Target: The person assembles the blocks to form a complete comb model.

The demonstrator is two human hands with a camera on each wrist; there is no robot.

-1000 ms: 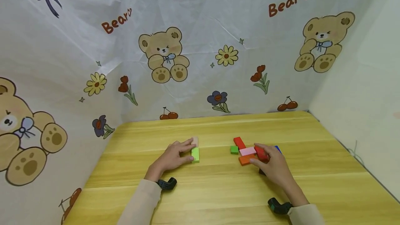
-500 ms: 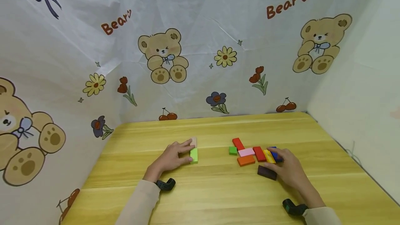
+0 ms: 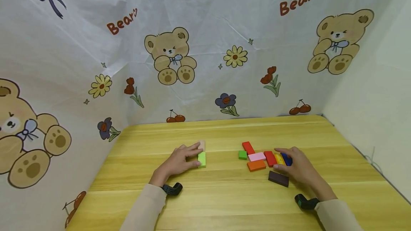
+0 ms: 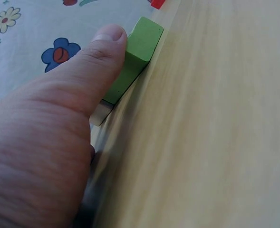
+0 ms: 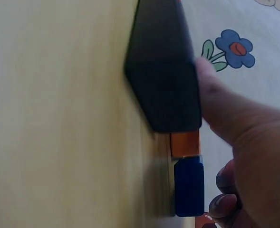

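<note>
On the table's left half, a light green block [image 3: 201, 159] lies end to end with a beige block [image 3: 201, 145]. My left hand [image 3: 176, 162] rests beside them, its thumb touching the green block and the other fingers reaching over both. The left wrist view shows the thumb against the green block [image 4: 144, 40]. Over to the right, my right hand [image 3: 300, 167] spreads thumb and index finger around the ends of a yellow block [image 3: 279, 159]; whether they touch it I cannot tell. Beneath these fingers lies a blue block [image 3: 287, 159], partly covered. A dark block [image 3: 278, 179] sits near the thumb.
A red block [image 3: 270, 158] lies left of the yellow one. Pink [image 3: 257, 157] and orange [image 3: 256, 165] blocks, another red block [image 3: 248, 148] and a small green block [image 3: 242, 155] complete the cluster. A bear-printed cloth [image 3: 205, 45] hangs behind the wooden table [image 3: 208, 199].
My right hand has moved right, from above the nearer red block to the yellow block, uncovering the red and dark blocks. The left hand stays in place while the head view shifts slightly.
</note>
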